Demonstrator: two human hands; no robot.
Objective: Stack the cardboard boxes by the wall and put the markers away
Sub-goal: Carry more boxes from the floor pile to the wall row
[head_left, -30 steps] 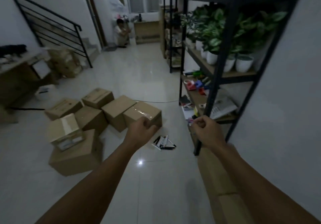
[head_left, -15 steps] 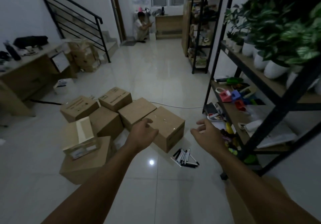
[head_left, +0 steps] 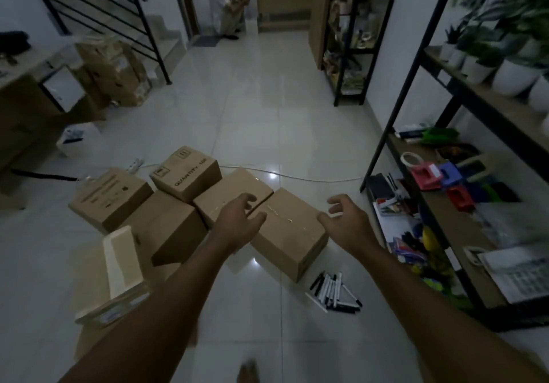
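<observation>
Several brown cardboard boxes lie scattered on the white tiled floor. The nearest taped box point(head_left: 292, 234) sits between my hands. My left hand point(head_left: 240, 219) hovers over its left edge, fingers spread and empty. My right hand point(head_left: 346, 219) is open just beyond its right edge, holding nothing. Behind it lie a second box point(head_left: 230, 194), a printed box point(head_left: 185, 173) and a box point(head_left: 110, 197) at the far left. A box with a pale raised flap point(head_left: 118, 266) sits at the lower left. A pile of black and white markers point(head_left: 334, 292) lies on the floor to the right of the nearest box.
A black metal shelf rack point(head_left: 445, 150) with tape dispensers, papers and potted plants lines the right wall. A white cable point(head_left: 312, 177) crosses the floor behind the boxes. A desk point(head_left: 26, 100), more cartons and a staircase stand at the left. A person point(head_left: 228, 5) crouches far back.
The view has moved closer to the boxes and tilted down. Both hands went from closed fists to spread fingers and now reach to either side of the nearest box.
</observation>
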